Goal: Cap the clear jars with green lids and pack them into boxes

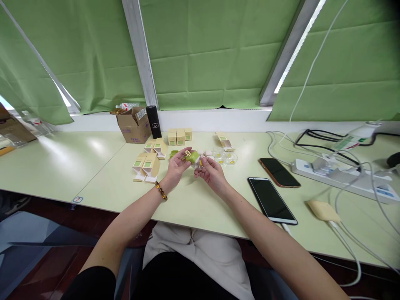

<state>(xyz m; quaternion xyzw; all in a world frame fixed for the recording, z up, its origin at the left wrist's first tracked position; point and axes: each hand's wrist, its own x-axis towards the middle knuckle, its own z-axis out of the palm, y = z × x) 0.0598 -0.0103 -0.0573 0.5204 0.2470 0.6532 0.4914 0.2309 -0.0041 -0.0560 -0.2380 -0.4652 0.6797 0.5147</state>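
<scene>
My left hand (176, 168) is closed on a small green case with a beige loop (193, 156), held just above the table. Pinched in the fingers of my right hand (214, 175) is a small clear plastic piece (200, 162), right beside the green case; the fingers partly hide it. Behind my left hand lies another green item (173, 153). Clear plastic cups with yellow spots (229, 158) lie just past my right hand. Small cream boxes with green squares, some with flaps open (150, 164), stand to the left.
More cream boxes (180, 136) stand at the back, and an open one (224, 141) lies right of them. A cardboard box (133, 127) and a black cylinder (153, 121) are at back left. Two phones (271, 200), a power strip (343, 179) and cables occupy the right.
</scene>
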